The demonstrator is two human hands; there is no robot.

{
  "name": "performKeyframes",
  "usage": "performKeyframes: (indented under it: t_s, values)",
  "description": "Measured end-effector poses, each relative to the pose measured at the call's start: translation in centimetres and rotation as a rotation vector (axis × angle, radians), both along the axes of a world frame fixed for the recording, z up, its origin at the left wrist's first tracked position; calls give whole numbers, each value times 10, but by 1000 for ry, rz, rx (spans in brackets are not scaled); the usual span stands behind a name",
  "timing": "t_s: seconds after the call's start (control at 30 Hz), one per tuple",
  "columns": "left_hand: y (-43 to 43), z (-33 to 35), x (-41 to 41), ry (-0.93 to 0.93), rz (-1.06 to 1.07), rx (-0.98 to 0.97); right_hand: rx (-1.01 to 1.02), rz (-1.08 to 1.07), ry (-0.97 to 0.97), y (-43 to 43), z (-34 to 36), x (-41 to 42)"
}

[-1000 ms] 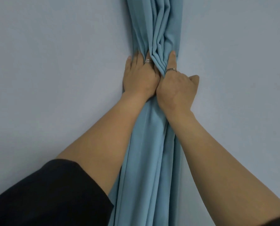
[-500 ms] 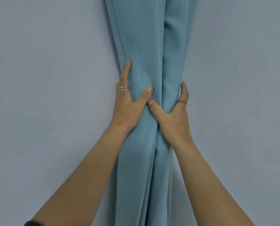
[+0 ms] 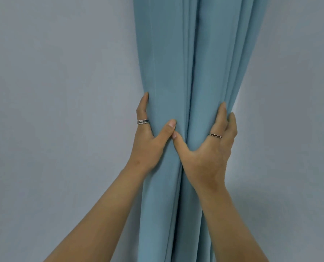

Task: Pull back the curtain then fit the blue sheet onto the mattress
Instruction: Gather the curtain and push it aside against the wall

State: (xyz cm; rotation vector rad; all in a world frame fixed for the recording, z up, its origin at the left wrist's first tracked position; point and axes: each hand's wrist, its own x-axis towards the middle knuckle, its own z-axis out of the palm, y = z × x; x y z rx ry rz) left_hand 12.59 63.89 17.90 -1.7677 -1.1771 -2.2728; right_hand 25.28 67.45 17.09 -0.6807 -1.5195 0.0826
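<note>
Curling behind the curtain [image 3: 166, 72], most fingers [image 3: 143, 107] are hidden.

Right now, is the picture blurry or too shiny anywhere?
Head view: no blur, the curtain, left hand and right hand look sharp; light is soft and even, no glare on the wall; dark shadow lines sit deep in the curtain's folds.

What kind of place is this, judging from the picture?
Likely an indoor room, perhaps a bedroom, but that is a guess. A long blue curtain hangs gathered before a plain grey wall, and the left hand and right hand grip it.
</note>
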Motion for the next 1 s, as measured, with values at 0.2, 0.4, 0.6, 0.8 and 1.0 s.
performKeyframes:
  t_s: [0.2, 0.4, 0.6, 0.8, 1.0]
  values:
    - [-31, -20, -25, 55, 68, -2, 247, -267, -6, -48, -11, -26]
    - [-120, -41, -88, 91, 144, 8, 569, -6, -1, -136, -20, -104]
    - [-246, -52, -173, 232, 434, -19, 545, 261, 58, -241, -29, -203]
    - [-390, -61, -265, 302, 850, 35, 283, 850, -3, -348, -45, -316]
    - [-525, -85, -329, 207, 1228, 5, 165, 1224, -39, -443, -69, -416]
